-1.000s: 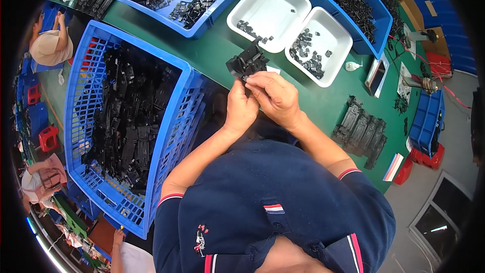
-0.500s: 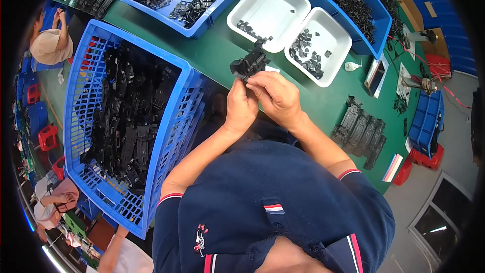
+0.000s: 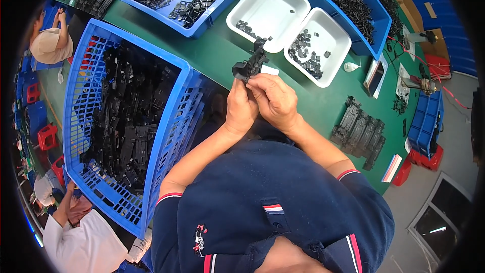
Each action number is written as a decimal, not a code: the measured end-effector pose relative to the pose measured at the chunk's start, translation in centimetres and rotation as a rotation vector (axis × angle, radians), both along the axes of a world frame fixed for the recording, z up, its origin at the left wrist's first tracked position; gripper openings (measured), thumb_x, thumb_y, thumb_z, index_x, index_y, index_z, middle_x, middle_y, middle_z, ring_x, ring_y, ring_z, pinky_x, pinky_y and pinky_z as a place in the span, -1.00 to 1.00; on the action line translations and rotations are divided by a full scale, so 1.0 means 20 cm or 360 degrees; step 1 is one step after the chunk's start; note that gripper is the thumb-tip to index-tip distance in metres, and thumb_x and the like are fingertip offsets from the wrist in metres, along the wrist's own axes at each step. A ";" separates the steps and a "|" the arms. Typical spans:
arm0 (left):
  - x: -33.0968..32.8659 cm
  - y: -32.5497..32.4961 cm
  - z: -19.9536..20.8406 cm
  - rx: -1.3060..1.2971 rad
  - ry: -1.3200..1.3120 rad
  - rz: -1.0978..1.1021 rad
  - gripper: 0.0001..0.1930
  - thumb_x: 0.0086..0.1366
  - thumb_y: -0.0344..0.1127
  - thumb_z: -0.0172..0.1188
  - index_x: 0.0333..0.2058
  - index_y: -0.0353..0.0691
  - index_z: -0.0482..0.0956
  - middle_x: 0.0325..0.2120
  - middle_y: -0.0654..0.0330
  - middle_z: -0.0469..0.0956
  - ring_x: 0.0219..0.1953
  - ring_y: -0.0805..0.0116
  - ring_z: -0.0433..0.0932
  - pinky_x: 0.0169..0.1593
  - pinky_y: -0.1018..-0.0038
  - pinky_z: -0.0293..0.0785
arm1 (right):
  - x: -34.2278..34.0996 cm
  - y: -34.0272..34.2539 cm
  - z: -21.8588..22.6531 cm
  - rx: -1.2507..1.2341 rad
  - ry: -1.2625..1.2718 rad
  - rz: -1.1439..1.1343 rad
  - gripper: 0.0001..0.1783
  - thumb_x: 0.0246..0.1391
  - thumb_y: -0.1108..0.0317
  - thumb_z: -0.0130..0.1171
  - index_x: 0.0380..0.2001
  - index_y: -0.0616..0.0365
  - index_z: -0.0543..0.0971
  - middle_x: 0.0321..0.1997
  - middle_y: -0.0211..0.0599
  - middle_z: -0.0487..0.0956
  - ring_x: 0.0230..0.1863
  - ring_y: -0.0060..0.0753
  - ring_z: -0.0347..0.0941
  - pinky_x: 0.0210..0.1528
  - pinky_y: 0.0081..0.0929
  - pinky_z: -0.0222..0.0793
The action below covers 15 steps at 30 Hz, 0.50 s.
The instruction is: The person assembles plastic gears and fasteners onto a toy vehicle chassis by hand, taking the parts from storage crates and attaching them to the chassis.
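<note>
Both hands meet at the table's near edge around one black plastic part (image 3: pixel 251 63), long and jagged, which points away from me. My left hand (image 3: pixel 240 107) is closed round its near end. The fingers of my right hand (image 3: pixel 276 98) are pinched against the same end, and whether a smaller piece is between them is hidden. Just beyond the part stand two white trays, the left tray (image 3: pixel 275 1) and the right tray (image 3: pixel 337 65), each with small black pieces in it.
A blue crate (image 3: pixel 166 136) full of long black parts stands at my left. Blue bins (image 3: pixel 194 31) of small black pieces line the table's far side. Right of me lie several black parts (image 3: pixel 359 130), a white squeeze bottle (image 3: pixel 352 66) and a phone-like device (image 3: pixel 375 77). Co-workers (image 3: pixel 86 240) are at left.
The black part has turned slightly between my hands and now looks narrower. At the lower left, a co-worker in white has moved further into view.
</note>
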<state>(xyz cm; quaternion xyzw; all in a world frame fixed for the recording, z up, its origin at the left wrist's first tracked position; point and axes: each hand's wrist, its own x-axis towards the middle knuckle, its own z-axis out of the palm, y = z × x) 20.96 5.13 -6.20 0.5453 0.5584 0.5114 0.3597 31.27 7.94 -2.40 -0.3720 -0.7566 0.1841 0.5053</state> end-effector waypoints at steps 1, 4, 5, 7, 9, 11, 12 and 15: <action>0.00 0.00 -0.02 -0.0014 -0.0036 -0.0002 -0.86 0.26 -0.41 0.07 -0.25 -0.31 0.37 -0.39 0.12 0.49 -0.33 0.33 0.49 -0.27 0.46 0.41 | 0.00 0.00 0.00 0.0000 0.0001 0.0002 -0.78 -0.18 0.61 0.31 -0.38 0.25 0.55 -0.39 -0.20 0.59 -0.39 -0.27 0.54 -0.37 -0.48 0.47; 0.00 0.00 0.00 -0.0026 -0.0019 0.0007 -0.87 0.26 -0.42 0.07 -0.26 -0.31 0.37 -0.39 0.12 0.49 -0.33 0.34 0.48 -0.27 0.47 0.41 | 0.00 0.01 0.00 0.0007 0.0014 0.0006 -0.78 -0.18 0.61 0.31 -0.37 0.25 0.55 -0.39 -0.19 0.59 -0.39 -0.27 0.54 -0.37 -0.48 0.48; 0.00 0.00 0.01 -0.0025 0.0035 0.0018 -0.87 0.26 -0.42 0.07 -0.27 -0.32 0.36 -0.39 0.12 0.48 -0.33 0.34 0.48 -0.27 0.47 0.40 | 0.00 0.01 -0.01 0.0012 0.0007 0.0006 -0.78 -0.18 0.61 0.31 -0.38 0.25 0.55 -0.39 -0.19 0.59 -0.39 -0.27 0.54 -0.37 -0.48 0.48; 0.00 -0.01 0.00 -0.0033 0.0032 0.0016 -0.87 0.25 -0.42 0.07 -0.27 -0.32 0.36 -0.39 0.12 0.48 -0.33 0.34 0.48 -0.26 0.47 0.40 | 0.00 0.01 -0.02 0.0019 0.0002 0.0007 -0.78 -0.18 0.61 0.31 -0.38 0.25 0.55 -0.39 -0.19 0.59 -0.39 -0.27 0.54 -0.37 -0.48 0.48; 0.00 -0.01 0.00 -0.0041 0.0031 0.0016 -0.87 0.25 -0.42 0.07 -0.27 -0.32 0.36 -0.39 0.12 0.48 -0.33 0.34 0.48 -0.26 0.47 0.40 | 0.00 0.01 -0.03 0.0008 0.0005 0.0013 -0.79 -0.18 0.61 0.31 -0.39 0.25 0.56 -0.39 -0.19 0.59 -0.39 -0.26 0.55 -0.36 -0.48 0.48; -0.01 -0.01 0.00 -0.0013 0.0033 0.0016 -0.87 0.24 -0.42 0.08 -0.26 -0.32 0.36 -0.40 0.11 0.49 -0.32 0.32 0.49 -0.25 0.46 0.40 | -0.01 0.01 -0.02 0.0002 0.0015 0.0009 -0.79 -0.19 0.61 0.32 -0.39 0.25 0.56 -0.40 -0.19 0.59 -0.39 -0.26 0.55 -0.36 -0.48 0.48; -0.01 0.00 0.00 -0.0012 0.0035 0.0016 -0.87 0.24 -0.42 0.08 -0.26 -0.32 0.36 -0.40 0.11 0.49 -0.32 0.32 0.49 -0.25 0.46 0.40 | -0.01 0.01 -0.02 -0.0004 0.0023 0.0002 -0.79 -0.19 0.60 0.32 -0.39 0.25 0.56 -0.40 -0.19 0.59 -0.40 -0.26 0.55 -0.36 -0.49 0.48; -0.01 0.00 -0.01 -0.0002 0.0008 -0.0001 -0.85 0.24 -0.42 0.08 -0.25 -0.31 0.37 -0.39 0.11 0.49 -0.31 0.31 0.49 -0.24 0.44 0.41 | -0.02 0.02 -0.02 -0.0025 0.0018 -0.0008 -0.79 -0.18 0.60 0.32 -0.39 0.24 0.56 -0.40 -0.19 0.59 -0.40 -0.26 0.54 -0.37 -0.49 0.47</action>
